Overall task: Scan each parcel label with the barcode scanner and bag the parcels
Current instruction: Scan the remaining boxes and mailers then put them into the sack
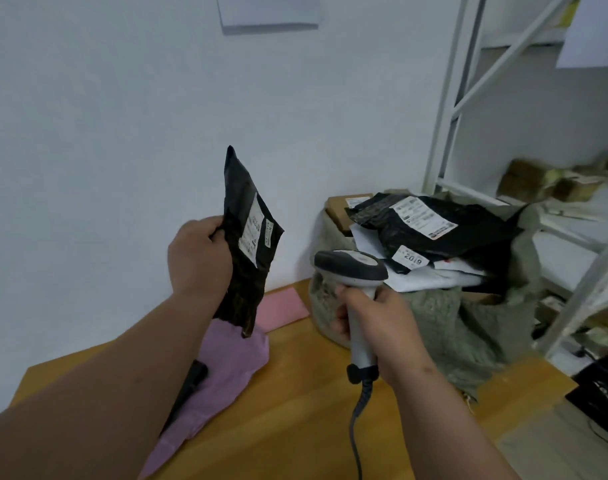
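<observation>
**Parcel held up for scanning: items at the table**

Parcel, black poly mailer (248, 244): held upright above the table's back edge, near the white wall. White label (251, 230) on the side turned toward the scanner; print too small to read. The left hand (200, 258) has its grip closed on the mailer's left edge, fingers curled round it.

Barcode scanner (356, 289): grey and white, pistol-shaped, dark head pointing left toward the held parcel. The right hand (375, 323) has its grip wrapped round the handle. Coiled cable (356, 424) hangs from the butt of the handle.

Sack, grey-green woven (437, 327): stands open on the table just behind the scanner. Its mouth is heaped with parcels: a black mailer (451, 226) with a white label on top, a brown carton (344, 206) at the back left, white mailers below, and a tag reading "2019" (411, 258).

Table, wooden (295, 393): carries the sack and the items below.

Purple cloth (222, 372): lies on the table under the left forearm, with a dark object (191, 379) on it; cannot tell what it is.

Pink sheet (283, 306): flat on the table by the wall.

Shelving, white metal (448, 109): stands to the right, holding small brownish parcels (538, 181).
</observation>
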{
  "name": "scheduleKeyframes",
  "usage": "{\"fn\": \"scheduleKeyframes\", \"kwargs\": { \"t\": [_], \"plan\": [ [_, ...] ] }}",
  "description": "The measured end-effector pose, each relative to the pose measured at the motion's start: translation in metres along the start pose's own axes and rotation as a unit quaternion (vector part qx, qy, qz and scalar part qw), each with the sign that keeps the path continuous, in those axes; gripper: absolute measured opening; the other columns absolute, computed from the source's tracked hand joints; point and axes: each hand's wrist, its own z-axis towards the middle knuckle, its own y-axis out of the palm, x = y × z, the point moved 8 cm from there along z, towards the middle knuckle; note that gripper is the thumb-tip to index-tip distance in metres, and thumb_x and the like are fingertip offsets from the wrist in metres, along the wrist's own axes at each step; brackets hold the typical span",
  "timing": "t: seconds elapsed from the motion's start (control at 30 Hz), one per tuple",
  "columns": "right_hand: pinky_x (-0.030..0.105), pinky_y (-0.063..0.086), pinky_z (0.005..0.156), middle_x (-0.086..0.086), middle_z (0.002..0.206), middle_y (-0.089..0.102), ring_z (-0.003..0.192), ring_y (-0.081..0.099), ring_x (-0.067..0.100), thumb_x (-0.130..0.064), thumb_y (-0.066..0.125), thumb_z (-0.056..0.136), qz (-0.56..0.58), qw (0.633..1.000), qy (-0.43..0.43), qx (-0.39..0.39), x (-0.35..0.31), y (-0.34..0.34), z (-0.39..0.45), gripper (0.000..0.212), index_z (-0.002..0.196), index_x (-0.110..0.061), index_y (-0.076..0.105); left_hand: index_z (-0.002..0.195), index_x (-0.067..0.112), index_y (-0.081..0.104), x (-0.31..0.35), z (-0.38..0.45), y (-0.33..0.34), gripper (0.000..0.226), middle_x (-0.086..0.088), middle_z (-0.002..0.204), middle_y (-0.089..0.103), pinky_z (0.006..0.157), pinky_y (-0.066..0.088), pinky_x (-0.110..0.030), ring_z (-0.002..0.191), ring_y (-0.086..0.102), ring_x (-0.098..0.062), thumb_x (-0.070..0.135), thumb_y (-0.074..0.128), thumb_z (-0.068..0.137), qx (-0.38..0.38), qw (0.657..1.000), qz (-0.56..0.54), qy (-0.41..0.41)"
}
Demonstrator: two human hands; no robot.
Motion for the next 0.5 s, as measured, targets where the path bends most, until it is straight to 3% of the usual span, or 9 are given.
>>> {"fn": "scheduleKeyframes", "kwargs": {
  "t": [0.07,0.17,0.3,0.4,0.5],
  "plan": [
    [0.035,0.053,0.06,0.012,0.068,0.065,0.061,0.063,0.024,-0.017,0.066,0.089,0.011,1.0,-0.002,0.007,-0.006,-0.02,0.006,0.016,0.078,-0.006,0.062,0.111,0.018,0.073,0.035,0.013,0.011,0.033,-0.009,0.099,0.067,0.076,0.038,-0.024,0.094,0.06,-0.024,0.008,0.047,0.092,0.024,0.998,-0.008,0.051],
    [0.029,0.052,0.053,0.012,0.069,0.065,0.056,0.063,0.02,-0.015,0.065,0.092,0.027,1.0,0.002,0.013,-0.015,-0.053,0.018,0.015,0.085,-0.001,0.062,0.111,0.016,0.074,0.094,0.028,0.036,0.035,-0.01,0.095,0.066,0.078,0.044,-0.025,0.089,0.058,-0.019,0.006,0.047,0.091,0.05,0.99,-0.052,0.122],
    [0.029,0.055,0.058,0.014,0.074,0.069,0.062,0.066,0.021,-0.02,0.069,0.091,0.046,0.999,-0.005,0.028,-0.029,-0.107,0.034,0.018,0.09,-0.002,0.065,0.112,0.01,0.073,0.188,0.023,0.091,0.036,-0.011,0.096,0.065,0.076,0.041,-0.02,0.087,0.057,-0.016,0.0,0.048,0.088,0.042,0.962,-0.072,0.262],
    [0.025,0.055,0.055,0.007,0.069,0.071,0.058,0.068,0.016,-0.021,0.069,0.091,0.069,0.996,-0.012,0.06,-0.036,-0.147,0.048,0.015,0.093,-0.006,0.066,0.112,0.012,0.073,0.23,0.005,0.151,0.04,-0.012,0.104,0.069,0.075,0.043,-0.026,0.093,0.065,-0.029,-0.001,0.052,0.082,-0.016,0.938,-0.021,0.346],
    [0.024,0.054,0.052,0.006,0.068,0.07,0.054,0.067,0.014,-0.019,0.069,0.092,0.106,0.99,-0.017,0.093,-0.038,-0.182,0.057,0.011,0.093,-0.009,0.064,0.124,0.021,0.068,0.231,-0.02,0.219,0.047,-0.004,0.127,0.063,0.092,0.047,-0.034,0.115,0.059,-0.027,0.0,0.052,0.085,-0.166,0.922,0.075,0.341]
  ]
}}
